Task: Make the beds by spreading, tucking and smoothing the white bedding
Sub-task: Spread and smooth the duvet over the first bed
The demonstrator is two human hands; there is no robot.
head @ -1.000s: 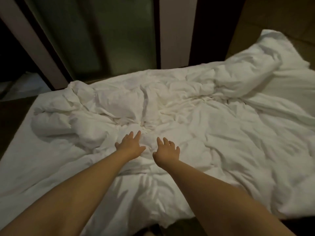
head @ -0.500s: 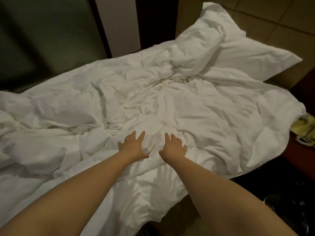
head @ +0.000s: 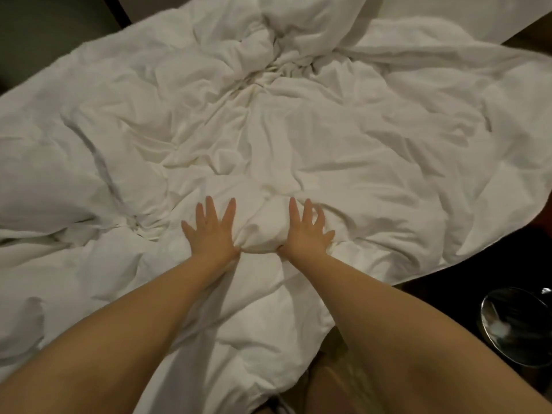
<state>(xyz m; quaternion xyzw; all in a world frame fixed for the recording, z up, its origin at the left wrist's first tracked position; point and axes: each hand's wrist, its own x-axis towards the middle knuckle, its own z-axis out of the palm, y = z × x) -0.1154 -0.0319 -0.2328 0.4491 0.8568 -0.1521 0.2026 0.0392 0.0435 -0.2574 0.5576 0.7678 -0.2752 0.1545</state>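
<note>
Both hands — left hand point(head: 212, 231), right hand point(head: 307, 231) — lay flat, fingers spread, gripping nothing, on the duvet point(head: 343, 150); soft, bulky — best held near its edge.

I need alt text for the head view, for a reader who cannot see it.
The left hand and the right hand press flat, fingers spread, on a crumpled white duvet, with a puffed fold between them. A shiny round container stands on the dark floor at lower right.

Your L hand point(head: 212, 232) & R hand point(head: 307, 233) have moved apart, fingers splayed wider; duvet point(head: 358, 144) now bulges up btwn them.
</note>
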